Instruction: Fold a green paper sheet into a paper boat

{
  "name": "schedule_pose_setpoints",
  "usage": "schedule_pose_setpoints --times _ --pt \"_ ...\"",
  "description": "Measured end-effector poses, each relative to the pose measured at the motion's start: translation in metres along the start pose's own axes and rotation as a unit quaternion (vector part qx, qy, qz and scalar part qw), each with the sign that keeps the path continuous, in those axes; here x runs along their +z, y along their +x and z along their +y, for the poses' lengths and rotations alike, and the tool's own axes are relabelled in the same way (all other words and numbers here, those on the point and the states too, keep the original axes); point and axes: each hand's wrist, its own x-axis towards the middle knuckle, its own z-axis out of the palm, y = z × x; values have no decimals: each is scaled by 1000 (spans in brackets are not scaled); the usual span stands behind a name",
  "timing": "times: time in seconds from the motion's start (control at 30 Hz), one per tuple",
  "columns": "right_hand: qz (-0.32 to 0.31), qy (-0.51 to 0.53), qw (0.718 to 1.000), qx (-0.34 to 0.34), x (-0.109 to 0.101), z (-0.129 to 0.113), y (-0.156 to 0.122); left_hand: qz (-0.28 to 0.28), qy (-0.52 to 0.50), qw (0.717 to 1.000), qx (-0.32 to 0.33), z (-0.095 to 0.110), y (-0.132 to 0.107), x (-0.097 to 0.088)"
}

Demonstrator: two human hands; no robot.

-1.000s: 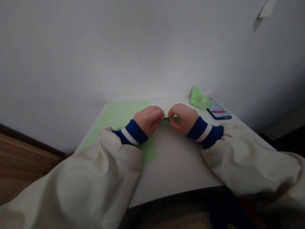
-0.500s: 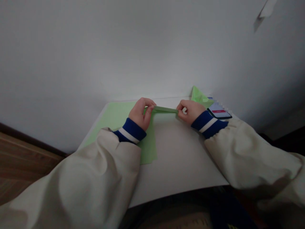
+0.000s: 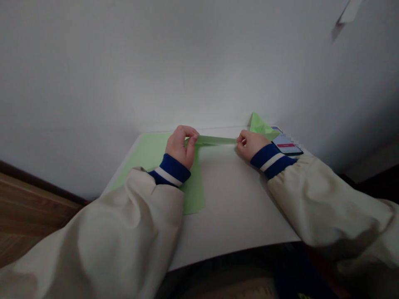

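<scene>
A narrow folded piece of green paper [image 3: 217,140] stretches level between my two hands, a little above the white table. My left hand [image 3: 182,145] pinches its left end between thumb and fingers. At the other end, my right hand [image 3: 251,144] grips it with closed fingertips. Flat green sheets [image 3: 146,151] lie beneath and beside my left hand and forearm, partly covered by the sleeve. Just behind my right hand stands a folded green paper shape [image 3: 260,124] with a pointed top; its lower part is hidden by the hand.
A phone [image 3: 287,145] with a lit screen lies right of my right hand. The white table [image 3: 237,207] meets a pale wall [image 3: 199,62] at its far edge. Brown wooden furniture [image 3: 31,216] stands at the lower left.
My hands have moved slightly apart, the left one leftward and the right one rightward. The paper strip between them shows longer and its face is turned more toward me.
</scene>
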Motion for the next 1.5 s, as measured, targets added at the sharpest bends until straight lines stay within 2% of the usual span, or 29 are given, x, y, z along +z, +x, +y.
schedule_pose_setpoints --times 0.07,0.17,0.27,0.33,0.5,0.7,0.8,0.9,1.03,1.23,1.5 --pt "34 39 998 -31 -2 -3 -2 -24 13 999 20 -1 2 -1" --pt "95 88 984 -124 -10 -14 -8 -92 30 992 81 -1 7 -3" --pt "82 95 961 -246 -19 -27 -16 -117 4 986 117 1 12 -3" --pt "55 86 953 -284 -21 -34 -18 -128 -28 983 128 4 14 -2" --pt "55 76 967 -237 -18 -38 -19 -181 -68 967 165 9 14 0" --pt "93 83 951 -284 -12 -31 -16 -188 -30 968 162 10 13 -3" --pt "118 91 944 -295 -9 -29 -14 -174 16 973 147 10 13 -4" --pt "131 108 932 -321 -9 -30 -15 -163 23 973 162 9 13 -3" --pt "139 122 919 -347 -10 -34 -18 -168 23 963 207 10 15 -2" --pt "141 102 907 -382 -13 -35 -19 -211 93 940 254 13 16 -5" --pt "150 118 901 -389 -13 -30 -18 -238 181 927 227 14 16 -12"
